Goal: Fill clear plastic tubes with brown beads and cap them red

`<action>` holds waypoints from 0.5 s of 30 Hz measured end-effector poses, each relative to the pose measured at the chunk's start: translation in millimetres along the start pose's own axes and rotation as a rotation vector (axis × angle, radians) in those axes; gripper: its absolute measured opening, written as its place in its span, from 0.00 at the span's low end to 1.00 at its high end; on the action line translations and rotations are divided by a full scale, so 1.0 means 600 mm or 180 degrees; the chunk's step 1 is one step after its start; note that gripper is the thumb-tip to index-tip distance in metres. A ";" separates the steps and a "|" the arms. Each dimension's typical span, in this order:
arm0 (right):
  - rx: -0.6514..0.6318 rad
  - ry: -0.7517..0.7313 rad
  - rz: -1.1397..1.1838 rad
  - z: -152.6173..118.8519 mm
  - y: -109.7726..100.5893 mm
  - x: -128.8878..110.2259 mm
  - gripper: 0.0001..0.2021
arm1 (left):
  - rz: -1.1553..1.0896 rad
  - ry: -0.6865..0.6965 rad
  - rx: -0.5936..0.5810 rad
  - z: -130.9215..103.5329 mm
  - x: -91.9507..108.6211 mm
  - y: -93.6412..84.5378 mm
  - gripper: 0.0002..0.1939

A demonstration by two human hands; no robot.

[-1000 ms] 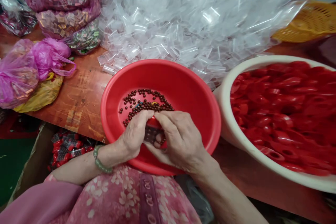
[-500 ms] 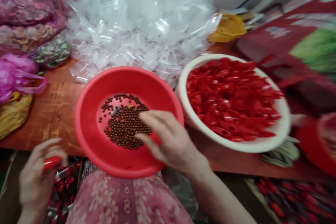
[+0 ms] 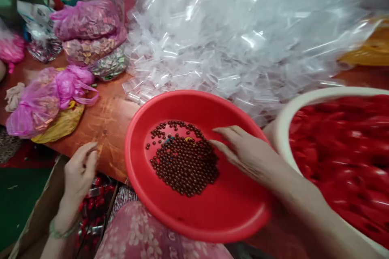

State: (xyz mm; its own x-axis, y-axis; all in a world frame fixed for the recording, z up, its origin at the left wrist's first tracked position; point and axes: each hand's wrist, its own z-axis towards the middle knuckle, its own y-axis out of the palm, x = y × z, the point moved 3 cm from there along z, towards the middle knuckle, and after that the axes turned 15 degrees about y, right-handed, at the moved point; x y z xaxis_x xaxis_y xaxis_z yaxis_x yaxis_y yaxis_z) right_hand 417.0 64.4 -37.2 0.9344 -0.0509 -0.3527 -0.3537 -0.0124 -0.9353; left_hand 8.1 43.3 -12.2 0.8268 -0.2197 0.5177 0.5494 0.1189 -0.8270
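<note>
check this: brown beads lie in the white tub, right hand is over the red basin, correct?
Not quite: the brown beads lie in the red basin, not the white tub, as the head view shows. The right hand is over that basin.

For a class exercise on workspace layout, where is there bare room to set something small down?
Bare tabletop shows between the yellow bag and the red basin. Inside the basin, bare floor lies right of the brown beads, by the right hand. Crowded: behind the basin, heaped with clear plastic pieces, and the white tub, filled with red parts.
</note>
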 end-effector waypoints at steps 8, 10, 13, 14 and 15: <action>-0.1296 -0.0049 -0.0759 0.077 0.106 -0.072 0.20 | -0.0093 0.1212 -0.0079 0.231 0.094 0.139 0.17; -0.1445 -0.0264 -0.0636 0.052 0.102 -0.100 0.18 | 0.0356 0.1194 -0.0582 0.282 0.067 0.169 0.20; -0.1730 -0.0509 -0.0400 0.006 0.064 -0.136 0.15 | 0.0362 0.1428 -0.1047 0.330 0.058 0.196 0.23; -0.1819 -0.0554 -0.0297 -0.005 0.044 -0.142 0.15 | 0.0365 0.1497 -0.1161 0.340 0.062 0.201 0.21; -0.1864 -0.0563 -0.0167 -0.013 0.021 -0.142 0.14 | 0.0368 0.1576 -0.1247 0.346 0.067 0.203 0.20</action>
State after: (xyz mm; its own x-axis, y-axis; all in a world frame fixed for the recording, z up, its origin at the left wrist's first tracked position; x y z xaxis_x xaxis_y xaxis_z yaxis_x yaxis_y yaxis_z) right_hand 332.8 60.7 -18.8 0.9264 0.1306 -0.3532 -0.2252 -0.5595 -0.7976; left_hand 133.5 250.2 -46.4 0.6732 -0.6591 0.3353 0.2979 -0.1734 -0.9387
